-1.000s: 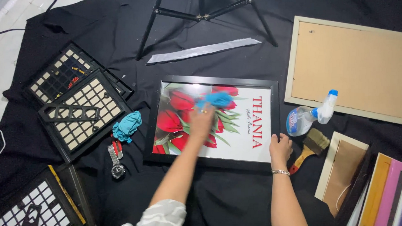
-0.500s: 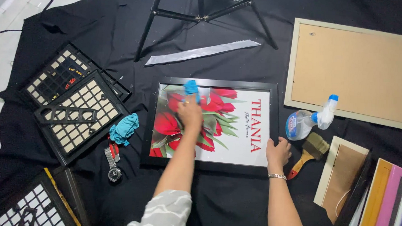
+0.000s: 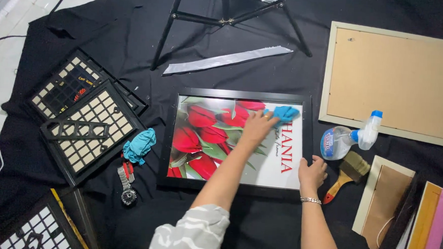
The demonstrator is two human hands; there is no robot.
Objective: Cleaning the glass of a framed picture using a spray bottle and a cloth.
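A black picture frame [image 3: 167, 137] lies flat on the black cloth, showing red tulips and a white panel with red lettering. My left hand [image 3: 257, 127] presses a blue cloth [image 3: 285, 113] against the glass near the frame's upper right. My right hand [image 3: 311, 173], a bracelet on its wrist, rests on the frame's lower right corner with fingers curled over the edge.
A spray bottle [image 3: 348, 140] and a paintbrush [image 3: 348, 172] lie just right of the frame. Left of it are a crumpled blue cloth [image 3: 140, 146], a wristwatch [image 3: 126, 181] and black grid frames [image 3: 89, 131]. A frame back [image 3: 397, 80], stacked frames [image 3: 406, 217] and tripod legs [image 3: 211, 19] surround the area.
My left hand slid the blue cloth across the glass, first toward the upper middle, then to the upper right. My right hand stayed on the lower right corner.
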